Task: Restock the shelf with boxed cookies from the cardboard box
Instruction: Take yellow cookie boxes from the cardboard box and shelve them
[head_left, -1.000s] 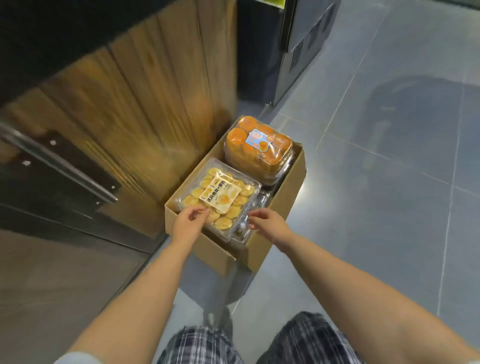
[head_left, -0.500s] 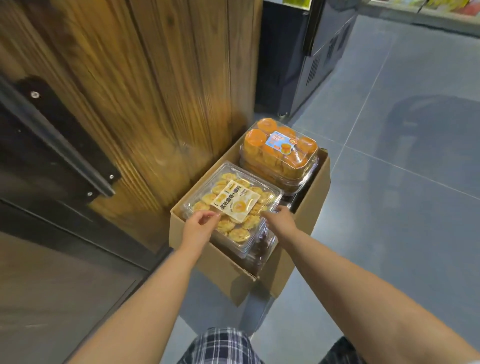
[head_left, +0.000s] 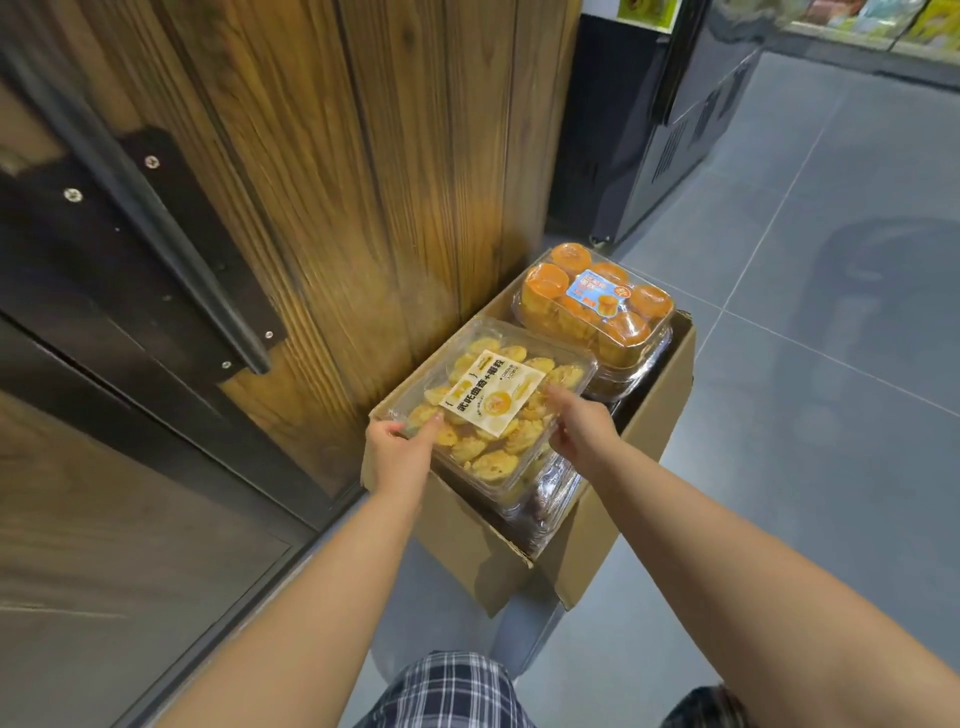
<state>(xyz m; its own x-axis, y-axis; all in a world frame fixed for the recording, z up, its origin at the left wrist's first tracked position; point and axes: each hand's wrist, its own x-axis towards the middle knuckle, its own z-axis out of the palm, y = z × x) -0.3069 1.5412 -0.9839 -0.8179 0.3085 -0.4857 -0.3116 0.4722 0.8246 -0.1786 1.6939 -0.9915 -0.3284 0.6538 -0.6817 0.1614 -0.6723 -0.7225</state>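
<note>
Progress, as judged: early. The cardboard box (head_left: 519, 556) looks full, with packs stacked at both ends. No target shelf is in view, so all carrying and placing remains.

Item in hand: cookie pack (head_left: 488, 400), at the near end of the box, on top of further clear packs. Whether it is lifted free cannot be told.

Appearance: clear plastic clamshell, rectangular, with pale yellow cookies heaped loosely and a cream label centred on the lid.

Left hand (head_left: 400, 454): grips the near left corner, thumb on the lid.

Right hand (head_left: 576, 431): clasps the right edge, fingers curled over the rim.

Far end of box: orange cake pack (head_left: 592, 306), likewise stacked.
</note>
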